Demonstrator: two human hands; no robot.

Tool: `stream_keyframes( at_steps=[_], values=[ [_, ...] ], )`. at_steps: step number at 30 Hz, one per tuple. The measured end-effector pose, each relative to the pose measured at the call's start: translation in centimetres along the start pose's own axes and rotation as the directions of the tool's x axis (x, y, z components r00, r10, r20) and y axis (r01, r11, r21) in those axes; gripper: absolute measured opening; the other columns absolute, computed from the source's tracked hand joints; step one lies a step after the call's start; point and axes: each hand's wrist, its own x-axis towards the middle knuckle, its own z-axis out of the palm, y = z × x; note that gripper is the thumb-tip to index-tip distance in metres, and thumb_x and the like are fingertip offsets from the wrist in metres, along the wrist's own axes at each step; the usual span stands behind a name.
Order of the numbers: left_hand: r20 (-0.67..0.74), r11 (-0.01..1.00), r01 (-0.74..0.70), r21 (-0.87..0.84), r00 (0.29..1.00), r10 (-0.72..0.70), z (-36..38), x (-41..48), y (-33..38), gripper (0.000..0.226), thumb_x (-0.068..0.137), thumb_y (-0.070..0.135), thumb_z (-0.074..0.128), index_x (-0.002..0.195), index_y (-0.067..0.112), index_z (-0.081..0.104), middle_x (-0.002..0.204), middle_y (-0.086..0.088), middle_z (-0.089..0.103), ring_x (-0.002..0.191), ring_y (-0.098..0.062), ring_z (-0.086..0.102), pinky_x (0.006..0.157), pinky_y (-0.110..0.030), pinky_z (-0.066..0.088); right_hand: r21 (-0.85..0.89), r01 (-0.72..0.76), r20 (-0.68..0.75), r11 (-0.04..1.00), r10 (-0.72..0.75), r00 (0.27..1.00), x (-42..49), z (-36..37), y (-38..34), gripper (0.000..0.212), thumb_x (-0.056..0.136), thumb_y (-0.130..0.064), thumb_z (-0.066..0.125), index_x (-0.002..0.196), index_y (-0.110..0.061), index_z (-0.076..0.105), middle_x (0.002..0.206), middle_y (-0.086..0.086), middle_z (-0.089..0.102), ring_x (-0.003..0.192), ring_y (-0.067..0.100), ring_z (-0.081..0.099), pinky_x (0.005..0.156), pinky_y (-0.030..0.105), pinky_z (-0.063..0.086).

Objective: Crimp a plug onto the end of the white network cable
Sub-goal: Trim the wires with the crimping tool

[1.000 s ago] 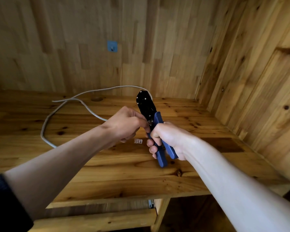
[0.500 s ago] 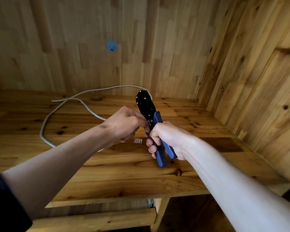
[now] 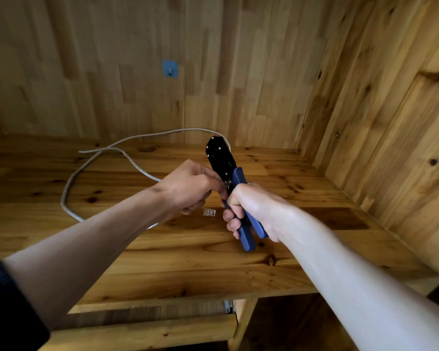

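Right hand is wrapped tight round the two blue handles of the black-headed crimping tool, squeezing them close together, with the tool standing nearly upright above the table. Left hand comes in from the side, fingers curled, pinching at the tool's near edge, where a small glinting piece shows between fingertips and tool. The white network cable loops wide across the back left of the knotty pine table, curves along the rear wall behind the tool's head, and one run slips behind the left wrist. Its end is hidden inside that pinch, so I cannot tell how far it sits in the tool. A small clear plastic plug lies loose on the boards, just below and between the two hands. Pale wood panelling closes in behind and to the right, meeting in a corner. A little blue square hook is stuck on the back wall. A dark sleeve shows at the left forearm.
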Motion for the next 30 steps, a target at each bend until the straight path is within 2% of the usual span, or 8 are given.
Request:
stream_keyframes(
  at_steps=[10, 18, 23, 28, 30],
  values=[
    [0.030, 1.000, 0.018, -0.010, 0.999, -0.018, 0.11, -0.09, -0.13, 0.022, 0.088, 0.006, 0.053, 0.075, 0.007, 0.071, 0.046, -0.001, 0.026, 0.038, -0.014, 0.019, 0.041, -0.017, 0.016, -0.037, -0.031, -0.023, 0.999, 0.030, 0.999, -0.53, 0.36, -0.21, 0.027, 0.043, -0.004, 0.039, 0.068, -0.010, 0.045, 0.056, 0.004, 0.041, 0.040, 0.016, 0.037, 0.051, 0.028, 0.041],
    [0.074, 0.996, 0.082, 0.032, 0.994, -0.084, -0.10, 0.32, 0.11, 0.020, 0.089, 0.008, 0.050, 0.075, 0.008, 0.064, 0.045, 0.006, 0.029, 0.039, -0.011, 0.020, 0.042, -0.019, 0.014, -0.067, -0.054, -0.034, 0.996, 0.052, 0.998, -0.30, 0.63, -0.46, 0.022, 0.047, -0.002, 0.037, 0.066, -0.011, 0.043, 0.054, 0.003, 0.037, 0.040, 0.016, 0.034, 0.048, 0.026, 0.039],
    [0.082, 0.998, 0.035, 0.052, 0.996, -0.039, -0.23, 0.79, -0.11, 0.020, 0.090, 0.003, 0.048, 0.078, 0.005, 0.064, 0.044, 0.006, 0.031, 0.037, -0.010, 0.022, 0.040, -0.018, 0.016, -0.071, -0.064, -0.041, 0.995, 0.061, 0.997, -0.13, 0.54, -0.49, 0.018, 0.058, 0.002, 0.036, 0.068, -0.010, 0.045, 0.055, 0.003, 0.037, 0.040, 0.016, 0.034, 0.047, 0.025, 0.039],
    [0.116, 0.999, 0.017, 0.027, 0.993, -0.020, -0.26, 0.72, -0.67, 0.024, 0.089, 0.002, 0.049, 0.071, 0.008, 0.065, 0.048, 0.003, 0.028, 0.040, -0.011, 0.019, 0.039, -0.016, 0.016, -0.057, -0.035, -0.028, 0.998, 0.033, 0.999, -0.03, 0.06, -0.41, 0.031, 0.044, -0.003, 0.038, 0.073, -0.009, 0.047, 0.055, 0.002, 0.038, 0.038, 0.015, 0.035, 0.046, 0.024, 0.040],
    [0.121, 1.000, 0.005, 0.013, 0.993, -0.006, -0.23, 0.67, -0.84, 0.024, 0.089, 0.002, 0.049, 0.072, 0.008, 0.065, 0.049, 0.002, 0.027, 0.041, -0.012, 0.019, 0.040, -0.016, 0.016, -0.044, -0.029, -0.010, 0.999, 0.028, 1.000, -0.01, 0.00, -0.46, 0.031, 0.043, -0.005, 0.038, 0.072, -0.010, 0.045, 0.057, 0.003, 0.037, 0.038, 0.015, 0.035, 0.045, 0.024, 0.040]
  ],
)
